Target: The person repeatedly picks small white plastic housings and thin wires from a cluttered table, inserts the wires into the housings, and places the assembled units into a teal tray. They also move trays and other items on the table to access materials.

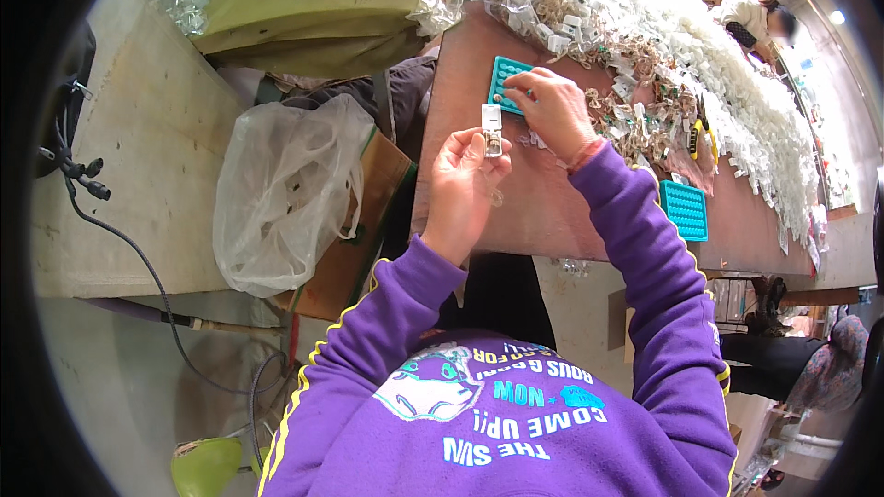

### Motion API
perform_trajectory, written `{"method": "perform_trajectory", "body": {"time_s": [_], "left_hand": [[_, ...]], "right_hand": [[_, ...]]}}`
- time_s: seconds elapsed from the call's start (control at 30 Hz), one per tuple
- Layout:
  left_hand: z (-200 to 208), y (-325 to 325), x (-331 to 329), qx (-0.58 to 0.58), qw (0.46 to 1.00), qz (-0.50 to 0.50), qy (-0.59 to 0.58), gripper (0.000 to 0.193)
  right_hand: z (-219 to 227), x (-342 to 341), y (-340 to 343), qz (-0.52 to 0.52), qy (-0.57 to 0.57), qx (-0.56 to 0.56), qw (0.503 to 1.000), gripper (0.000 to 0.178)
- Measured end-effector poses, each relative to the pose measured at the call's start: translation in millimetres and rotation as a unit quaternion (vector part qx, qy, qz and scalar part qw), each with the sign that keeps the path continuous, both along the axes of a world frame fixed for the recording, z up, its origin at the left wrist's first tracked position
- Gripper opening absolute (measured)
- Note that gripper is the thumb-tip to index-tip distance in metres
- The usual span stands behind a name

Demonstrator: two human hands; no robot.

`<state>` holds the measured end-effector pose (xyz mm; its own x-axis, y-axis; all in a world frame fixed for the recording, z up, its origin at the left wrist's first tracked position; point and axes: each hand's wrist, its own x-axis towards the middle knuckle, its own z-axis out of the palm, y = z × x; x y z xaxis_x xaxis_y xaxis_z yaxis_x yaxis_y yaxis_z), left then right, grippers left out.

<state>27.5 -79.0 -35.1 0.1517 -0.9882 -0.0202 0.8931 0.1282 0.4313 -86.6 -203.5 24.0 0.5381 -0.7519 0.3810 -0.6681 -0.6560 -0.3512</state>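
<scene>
My left hand (463, 179) is closed around a small clear-and-white plastic case (493, 132) with its lid flipped up. Something small and pale shows inside the lower half, too small to name. My right hand (554, 109) reaches over the near right part of a teal tray (502, 65) with rows of small hollows. Its thumb and fingers are drawn together at the tray; whatever they may pinch is hidden. The case is just in front of the tray, close to my right fingertips.
A large heap of small white cases and tagged pieces (681, 55) covers the table's far right. Yellow-handled pliers (695, 133) lie by it. A second teal tray (683, 212) sits near the right edge. Left are a plastic bag (281, 193) and cables. Other people are at right.
</scene>
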Motion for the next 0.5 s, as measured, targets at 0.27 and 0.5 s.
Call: {"method": "perform_trajectory", "body": {"time_s": [0.27,0.5], "left_hand": [[3,1,0,0.007,1.0,-0.008,0.02,0.016],[1,1,-2,0.013,1.0,0.013,-0.006,0.017]], "right_hand": [[-22,5,-9,0.047,-0.046,-0.025,0.997,0.01],[24,-14,51,0.073,-0.136,0.046,0.987,0.008]]}}
